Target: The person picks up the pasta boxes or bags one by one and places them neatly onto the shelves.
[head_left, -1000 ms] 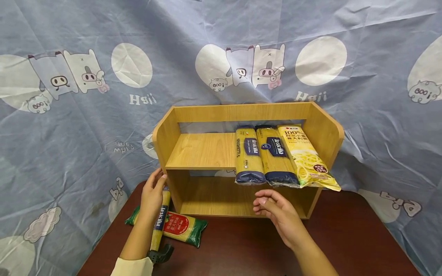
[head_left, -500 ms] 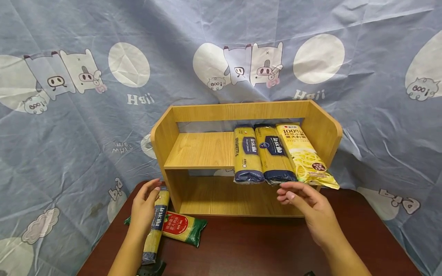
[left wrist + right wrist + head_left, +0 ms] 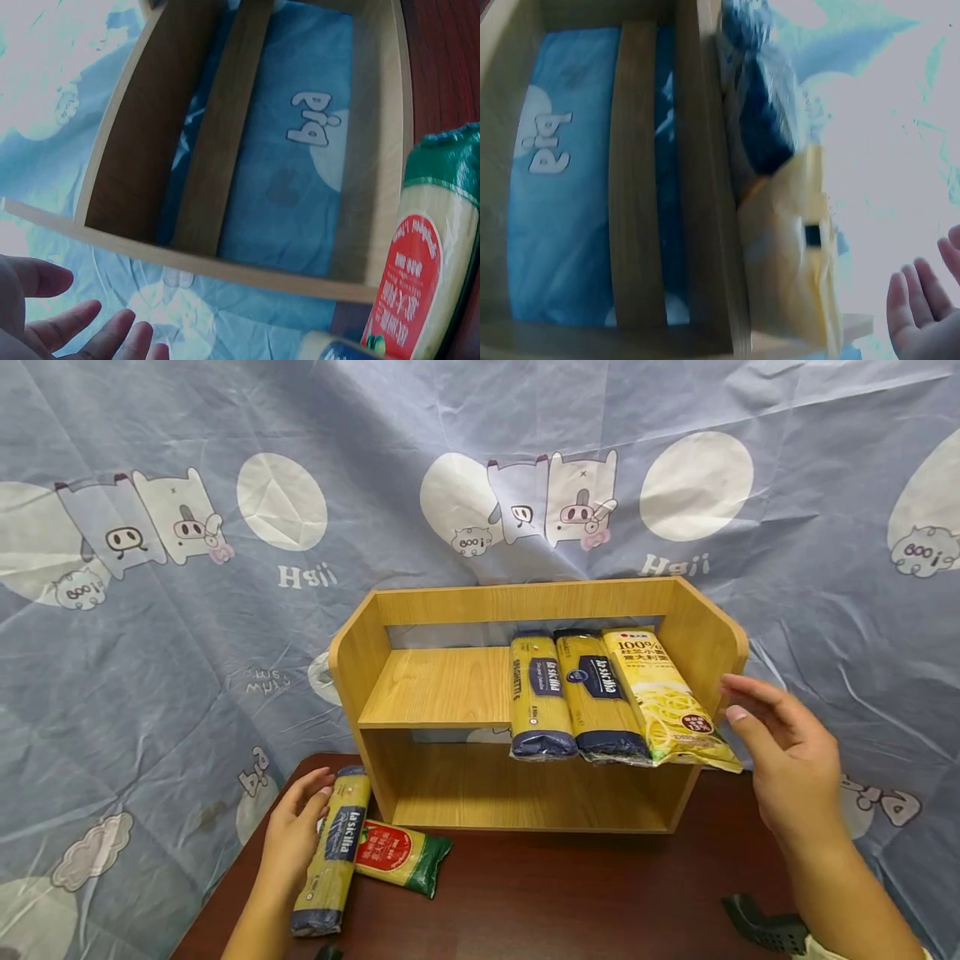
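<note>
My left hand point(image 3: 294, 827), fingers loosely bent and holding nothing, is over the left edge of a blue-banded spaghetti pack point(image 3: 347, 835) on the table. That pack lies across a spaghetti pack with green ends and a red label point(image 3: 397, 852). My right hand point(image 3: 798, 760) is raised at the right side panel of the wooden shelf point(image 3: 435, 689), fingers relaxed and nothing in them; the right wrist view shows those fingers point(image 3: 924, 289) apart from the shelf. On the upper board, two blue-banded spaghetti packs point(image 3: 542, 693) lie beside a yellow pasta pack point(image 3: 667, 693), their front ends overhanging.
The shelf's lower compartment point(image 3: 480, 785) opens forward above the dark red table point(image 3: 540, 893). A grey-blue cloth point(image 3: 375, 460) printed with cartoon pigs hangs behind and at the sides. A black wrist strap point(image 3: 761, 927) shows below the right forearm.
My right hand has moved right and up, from under the packs' front ends to the shelf's right side. My left hand has left the left panel, moving down and left. The packs stay put.
</note>
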`<state>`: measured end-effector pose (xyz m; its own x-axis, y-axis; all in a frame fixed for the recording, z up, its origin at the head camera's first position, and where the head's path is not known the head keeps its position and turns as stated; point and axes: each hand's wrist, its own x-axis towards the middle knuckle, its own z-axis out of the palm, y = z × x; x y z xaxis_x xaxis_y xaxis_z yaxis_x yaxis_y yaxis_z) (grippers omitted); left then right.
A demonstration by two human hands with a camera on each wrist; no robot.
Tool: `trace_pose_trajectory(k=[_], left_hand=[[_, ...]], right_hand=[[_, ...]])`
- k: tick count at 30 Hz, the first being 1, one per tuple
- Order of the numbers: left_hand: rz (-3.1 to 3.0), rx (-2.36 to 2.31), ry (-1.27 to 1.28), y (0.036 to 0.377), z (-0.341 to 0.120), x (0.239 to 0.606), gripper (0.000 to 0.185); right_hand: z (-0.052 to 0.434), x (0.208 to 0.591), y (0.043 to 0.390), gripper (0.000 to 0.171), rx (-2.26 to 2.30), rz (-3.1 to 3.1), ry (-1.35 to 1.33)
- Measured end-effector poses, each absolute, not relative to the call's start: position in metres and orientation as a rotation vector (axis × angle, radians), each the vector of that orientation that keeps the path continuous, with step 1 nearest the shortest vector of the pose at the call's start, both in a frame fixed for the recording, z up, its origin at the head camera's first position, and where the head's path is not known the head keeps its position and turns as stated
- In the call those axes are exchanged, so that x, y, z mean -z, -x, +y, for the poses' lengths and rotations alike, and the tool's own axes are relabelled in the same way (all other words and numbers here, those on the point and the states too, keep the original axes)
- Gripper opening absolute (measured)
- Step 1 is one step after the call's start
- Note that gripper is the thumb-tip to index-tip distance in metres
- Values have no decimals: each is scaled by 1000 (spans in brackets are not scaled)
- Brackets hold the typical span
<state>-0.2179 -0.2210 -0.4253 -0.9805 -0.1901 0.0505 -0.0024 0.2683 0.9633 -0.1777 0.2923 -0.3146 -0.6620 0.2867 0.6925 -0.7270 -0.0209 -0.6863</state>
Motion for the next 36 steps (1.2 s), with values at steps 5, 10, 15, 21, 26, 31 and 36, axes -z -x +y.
trace_pose_trajectory(k=[5,10,15,21,26,31,36], left_hand=[[-2397,1853,-260,211,-230,430,50],[-2479,1864,-377,207,-242,441,58],[-2646,1677,-397,204,-254,453,63],[-2726,1603,-426,204,-263,468,65],[-2798,1553,-464,206,-270,483,74],[-2859,1542,-495,205,-278,500,79],[-2870,1585,-473,201,-278,507,77]], right_hand=[[312,310,191,44,-1539,-1716,-244],[332,305,203,59,-1252,-2128,-98],[343,299,216,66,-1275,-2276,-74],[345,290,229,70,-1289,-2387,-102],[344,283,236,75,-1193,-2502,-116],[343,276,242,75,-1088,-2587,-80],[344,276,244,68,-855,-2586,-42]])
